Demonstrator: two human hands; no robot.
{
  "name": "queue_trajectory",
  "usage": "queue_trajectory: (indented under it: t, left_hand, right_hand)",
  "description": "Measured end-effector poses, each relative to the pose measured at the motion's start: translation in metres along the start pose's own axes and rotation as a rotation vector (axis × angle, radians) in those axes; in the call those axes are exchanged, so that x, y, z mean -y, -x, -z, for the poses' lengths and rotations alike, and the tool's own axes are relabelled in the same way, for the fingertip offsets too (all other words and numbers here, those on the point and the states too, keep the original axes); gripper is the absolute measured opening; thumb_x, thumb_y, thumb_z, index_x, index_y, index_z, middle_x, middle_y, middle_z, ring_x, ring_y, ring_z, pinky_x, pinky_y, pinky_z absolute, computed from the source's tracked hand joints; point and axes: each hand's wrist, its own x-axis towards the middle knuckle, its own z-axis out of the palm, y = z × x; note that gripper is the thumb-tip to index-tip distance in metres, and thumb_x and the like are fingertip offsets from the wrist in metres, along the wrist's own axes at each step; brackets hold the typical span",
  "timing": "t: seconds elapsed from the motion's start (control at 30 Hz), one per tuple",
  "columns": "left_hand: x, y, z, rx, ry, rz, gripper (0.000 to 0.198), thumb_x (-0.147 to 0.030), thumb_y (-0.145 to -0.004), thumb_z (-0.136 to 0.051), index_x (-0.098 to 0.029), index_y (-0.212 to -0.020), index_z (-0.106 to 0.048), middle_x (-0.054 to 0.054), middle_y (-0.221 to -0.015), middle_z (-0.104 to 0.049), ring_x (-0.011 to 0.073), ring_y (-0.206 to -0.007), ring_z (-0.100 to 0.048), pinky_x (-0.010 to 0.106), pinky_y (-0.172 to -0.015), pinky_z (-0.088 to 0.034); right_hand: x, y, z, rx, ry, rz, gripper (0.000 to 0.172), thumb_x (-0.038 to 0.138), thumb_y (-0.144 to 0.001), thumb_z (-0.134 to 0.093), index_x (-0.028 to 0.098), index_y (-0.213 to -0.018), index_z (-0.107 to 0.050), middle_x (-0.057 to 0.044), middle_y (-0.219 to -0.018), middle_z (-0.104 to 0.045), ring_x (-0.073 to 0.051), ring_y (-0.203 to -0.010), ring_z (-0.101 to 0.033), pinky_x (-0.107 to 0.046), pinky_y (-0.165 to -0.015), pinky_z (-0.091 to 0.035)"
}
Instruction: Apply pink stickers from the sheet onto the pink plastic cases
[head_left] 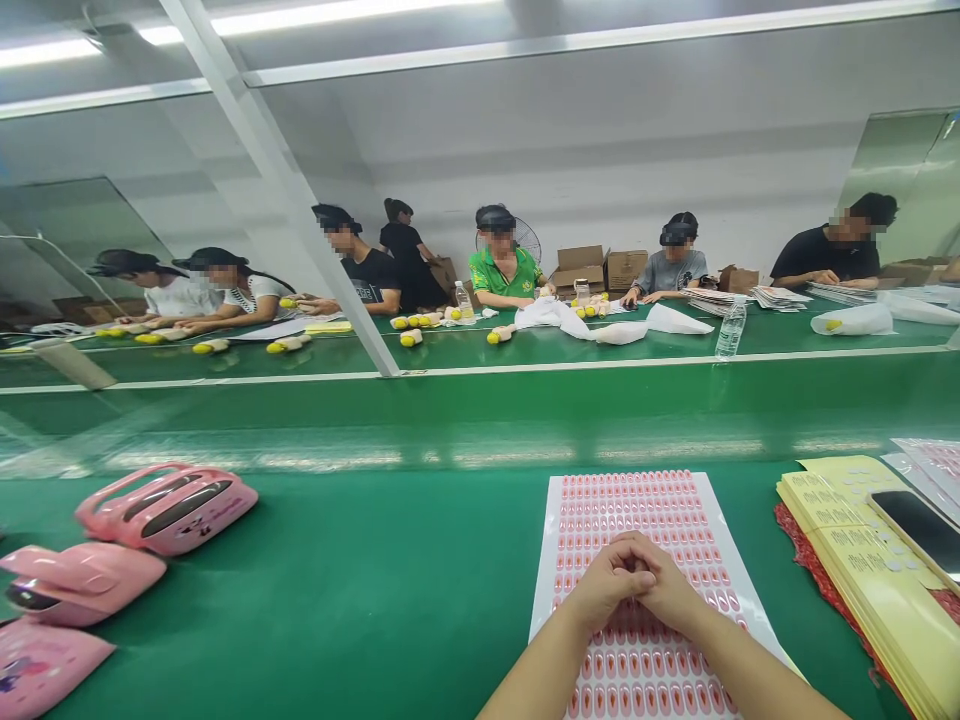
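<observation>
My left hand [611, 582] and my right hand [664, 585] are clasped together, fingers folded into each other, with no object showing between them. They rest over the middle of a white sheet [553, 520] covered with rows of small pink oval stickers, each with a reddish mark. Both forearms come in from the bottom edge and cover part of the rows. The sheet lies flat on a green table [360, 590].
Right of the sheet, a stack of yellow cards [847, 540] carries a phone [919, 530] and lies on red material [814, 565]. Pink plastic casings [187, 510] sit at the left. Beyond a low green ledge [480, 400], several people work at another table with a water bottle [731, 328].
</observation>
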Motion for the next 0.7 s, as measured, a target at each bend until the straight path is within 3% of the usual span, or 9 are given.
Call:
queue_trajectory:
  t: [0.43, 0.7]
  left_hand:
    - [0.0059, -0.0026, 0.0037, 0.015, -0.02, 0.002, 0.038, -0.043, -0.044, -0.079, -0.016, -0.066, -0.065, -0.003, -0.058, -0.043, 0.0079, -0.054, -0.037, 0.023, -0.055, -0.03]
    - [0.0085, -0.0033, 0.0055, 0.014, -0.023, 0.018, 0.039, -0.043, -0.043, -0.079, -0.016, -0.066, -0.065, -0.002, -0.061, -0.046, 0.0111, -0.06, -0.044, 0.025, -0.059, -0.034]
  right_hand:
    - [0.0014, 0.0007, 0.0006, -0.022, 0.028, 0.002, 0.016, 0.024, -0.069, -0.055, 0.019, -0.085, -0.056, -0.004, -0.086, -0.058, -0.019, -0.082, -0.056, -0.035, -0.075, -0.046]
    - [0.0041, 0.0011, 0.001, -0.007, 0.046, -0.006, 0.018, 0.023, -0.069, -0.054, 0.018, -0.086, -0.055, -0.005, -0.088, -0.057, -0.02, -0.083, -0.055, -0.036, -0.076, -0.046]
